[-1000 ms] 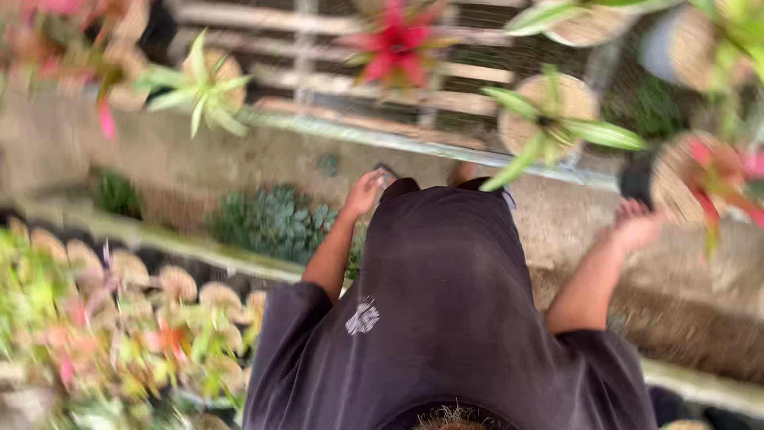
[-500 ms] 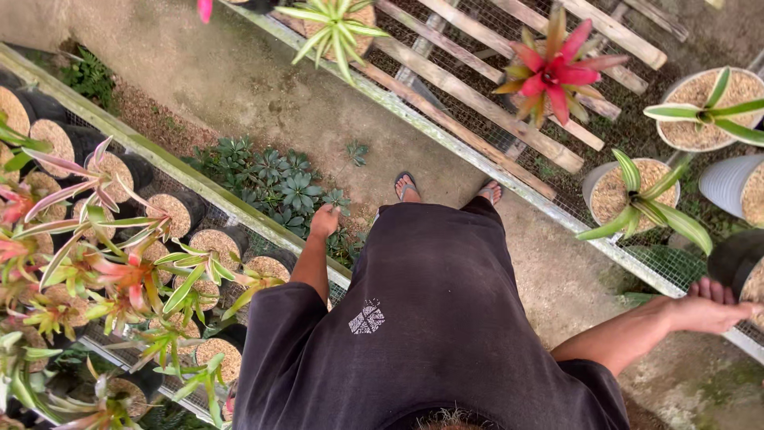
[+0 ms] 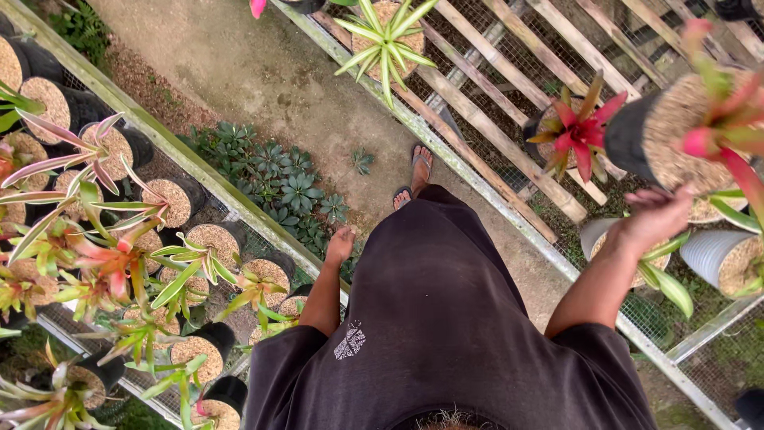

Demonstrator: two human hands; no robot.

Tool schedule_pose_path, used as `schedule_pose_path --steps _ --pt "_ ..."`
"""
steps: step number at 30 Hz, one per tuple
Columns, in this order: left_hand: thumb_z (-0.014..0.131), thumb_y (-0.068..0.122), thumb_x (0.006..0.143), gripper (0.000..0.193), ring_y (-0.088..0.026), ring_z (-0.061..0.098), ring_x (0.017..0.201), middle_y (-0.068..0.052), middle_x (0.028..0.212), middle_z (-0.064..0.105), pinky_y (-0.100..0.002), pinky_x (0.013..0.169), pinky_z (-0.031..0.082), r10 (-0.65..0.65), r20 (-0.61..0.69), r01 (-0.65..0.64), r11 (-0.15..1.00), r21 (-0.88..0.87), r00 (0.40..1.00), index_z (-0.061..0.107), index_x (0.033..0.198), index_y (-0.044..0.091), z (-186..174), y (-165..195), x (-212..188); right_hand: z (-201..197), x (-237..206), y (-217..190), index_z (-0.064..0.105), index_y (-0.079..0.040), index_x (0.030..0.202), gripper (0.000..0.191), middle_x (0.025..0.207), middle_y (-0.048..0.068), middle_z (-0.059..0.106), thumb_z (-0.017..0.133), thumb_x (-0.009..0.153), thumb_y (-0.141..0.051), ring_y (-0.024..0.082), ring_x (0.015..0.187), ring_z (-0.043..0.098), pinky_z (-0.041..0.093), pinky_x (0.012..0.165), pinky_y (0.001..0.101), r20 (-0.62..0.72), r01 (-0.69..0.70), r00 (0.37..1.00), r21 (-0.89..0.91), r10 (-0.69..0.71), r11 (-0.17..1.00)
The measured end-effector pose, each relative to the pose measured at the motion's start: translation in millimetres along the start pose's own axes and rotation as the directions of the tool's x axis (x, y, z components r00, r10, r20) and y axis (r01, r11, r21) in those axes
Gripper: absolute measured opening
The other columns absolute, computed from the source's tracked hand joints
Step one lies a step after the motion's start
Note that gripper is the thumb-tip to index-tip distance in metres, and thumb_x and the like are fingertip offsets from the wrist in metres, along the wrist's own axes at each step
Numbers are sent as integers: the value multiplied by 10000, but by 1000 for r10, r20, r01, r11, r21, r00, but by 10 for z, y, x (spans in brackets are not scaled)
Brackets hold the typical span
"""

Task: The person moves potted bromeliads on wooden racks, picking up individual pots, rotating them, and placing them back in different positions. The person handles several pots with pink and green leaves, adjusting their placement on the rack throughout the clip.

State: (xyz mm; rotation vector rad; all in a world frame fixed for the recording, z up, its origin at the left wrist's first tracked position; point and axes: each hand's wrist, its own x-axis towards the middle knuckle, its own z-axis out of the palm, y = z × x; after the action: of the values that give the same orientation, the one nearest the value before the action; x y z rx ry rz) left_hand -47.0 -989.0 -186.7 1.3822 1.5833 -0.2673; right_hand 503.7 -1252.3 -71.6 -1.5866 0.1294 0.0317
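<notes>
I look down my dark shirt (image 3: 446, 318) to my sandalled feet (image 3: 415, 177) on a dirt path. My right hand (image 3: 656, 216) is raised at the right and grips the lower edge of a black pot (image 3: 633, 137), which is tilted and blurred. The pot holds a pink-red bromeliad (image 3: 720, 119) in coarse husk. My left hand (image 3: 341, 244) hangs by my side with loose fingers, holding nothing, just beside the metal edge of the left bench (image 3: 239, 209).
The left bench carries several black pots of striped pink-green bromeliads (image 3: 111, 263). A wooden-slat and wire-mesh bench (image 3: 493, 135) on the right holds a red bromeliad (image 3: 579, 131), a green one (image 3: 386, 36) and white pots (image 3: 712, 255). Low green succulents (image 3: 282, 183) grow by the path.
My right hand rose from beside the bench's pots and now holds a black pot lifted up. My left hand dropped lower along the left bench edge. The view tilted further down.
</notes>
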Motion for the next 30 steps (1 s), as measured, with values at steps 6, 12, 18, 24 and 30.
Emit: schedule_pose_path --steps 6,12,18,24,30 --pt "638 469 986 530 -308 668 1128 -188 1201 718 -399 983 499 122 -134 -132 989 -70 983 654 1297 40 -235 -65 262 1458 22 74 563 -30 998 376 712 71 611 574 1140 -378 192 594 612 517 562 329 301 -50 953 20 42 999" --pt "593 348 1074 443 -205 629 833 -159 936 703 -350 784 509 26 -157 -77 942 -328 987 690 1252 -46 -489 79 542 2511 11 95 584 -49 1008 318 730 75 641 562 1075 -359 191 618 646 551 558 322 458 -197 865 -71 207 978" --pt "616 281 1040 441 -140 620 805 -72 916 708 -291 728 502 -2 -118 -54 882 -468 993 607 1350 -33 -690 490 905 3177 -162 139 571 -46 956 378 716 110 648 582 1074 -406 210 614 659 545 561 330 558 -177 811 -54 177 983" --pt "628 262 1023 432 -128 676 849 -54 948 727 -278 793 543 175 22 -148 887 -438 984 598 1336 -33 -1216 1022 1544 3459 -527 211 623 -30 927 422 735 115 678 595 1073 -425 205 594 664 552 584 313 497 -180 839 -127 219 975" --pt "640 260 1053 386 -130 664 851 -77 919 728 -276 814 535 348 -1 -340 914 -224 937 642 1301 -35 -2070 1701 2354 3670 -835 37 578 -62 904 402 730 116 682 551 1096 -414 182 600 672 524 565 290 385 -168 891 -216 242 962"
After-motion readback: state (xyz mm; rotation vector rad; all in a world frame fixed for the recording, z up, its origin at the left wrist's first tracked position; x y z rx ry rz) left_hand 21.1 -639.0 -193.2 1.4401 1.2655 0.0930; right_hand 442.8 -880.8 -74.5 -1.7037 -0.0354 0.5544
